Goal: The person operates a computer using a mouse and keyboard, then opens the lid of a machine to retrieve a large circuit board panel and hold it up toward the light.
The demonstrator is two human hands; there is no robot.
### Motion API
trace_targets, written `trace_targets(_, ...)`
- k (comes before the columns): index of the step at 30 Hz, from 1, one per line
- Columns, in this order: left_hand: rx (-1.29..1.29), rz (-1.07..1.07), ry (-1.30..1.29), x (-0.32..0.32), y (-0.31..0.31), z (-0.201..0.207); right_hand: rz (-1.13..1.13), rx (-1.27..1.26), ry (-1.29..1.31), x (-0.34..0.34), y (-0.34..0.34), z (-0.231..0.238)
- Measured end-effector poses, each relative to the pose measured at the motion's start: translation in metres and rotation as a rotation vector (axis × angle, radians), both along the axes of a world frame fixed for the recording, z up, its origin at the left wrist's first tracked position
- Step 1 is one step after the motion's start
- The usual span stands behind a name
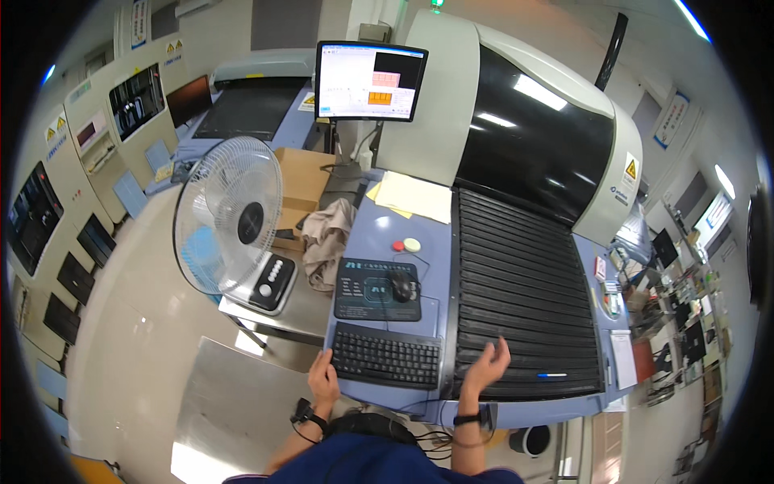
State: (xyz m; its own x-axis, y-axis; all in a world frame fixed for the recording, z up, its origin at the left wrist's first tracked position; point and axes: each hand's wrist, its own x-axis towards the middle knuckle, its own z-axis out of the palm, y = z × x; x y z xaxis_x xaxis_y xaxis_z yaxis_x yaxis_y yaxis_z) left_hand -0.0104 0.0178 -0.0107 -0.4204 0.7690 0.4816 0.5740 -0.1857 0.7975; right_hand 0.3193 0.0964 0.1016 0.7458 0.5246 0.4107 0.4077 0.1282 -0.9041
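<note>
My left hand (pixel 323 379) rests at the blue machine ledge's front left, its fingers stretched out by the left end of a black keyboard (pixel 387 356). Whether the fingertips touch the keyboard is hard to make out. Over the near part of a black ribbed machine bed (pixel 524 290) hovers my right hand (pixel 487 368), empty, with fingers loosely bent and apart. A blue and white pen (pixel 552 375) lies on the bed to its right. Behind the keyboard, a black mouse (pixel 403 285) sits on a dark printed mouse pad (pixel 355 310).
Red and pale round buttons (pixel 397 246) and yellowish papers (pixel 415 196) are farther back. A monitor (pixel 370 81) stands beyond them, beside the machine's dark hood (pixel 532 121). To the left, a fan (pixel 251 222) and a crumpled cloth (pixel 326 234) occupy a metal table.
</note>
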Motion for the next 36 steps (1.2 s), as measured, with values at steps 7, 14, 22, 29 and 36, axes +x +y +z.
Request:
trace_targets(7, -0.028, -0.010, -0.023, 0.001, -0.002, 0.000, -0.722, -0.600, -0.121, 0.181, -0.166, -0.111)
trace_targets(14, -0.120, -0.075, -0.095, 0.004, -0.004, 0.015, -0.865, -0.683, 0.411, 0.266, -0.117, -0.127)
trace_targets(22, -0.191, -0.021, 0.286, 0.011, -0.001, 0.036, -0.911, -1.129, 0.358, 0.239, -0.073, -0.116)
trace_targets(29, -0.275, 0.028, 0.252, 0.016, 0.004, 0.032, -0.503, -1.739, -0.060, 0.227, -0.079, -0.103)
trace_targets(36, -0.182, 0.056, 0.245, 0.017, 0.012, 0.026, -0.580, -1.453, 0.078, 0.223, -0.083, -0.098)
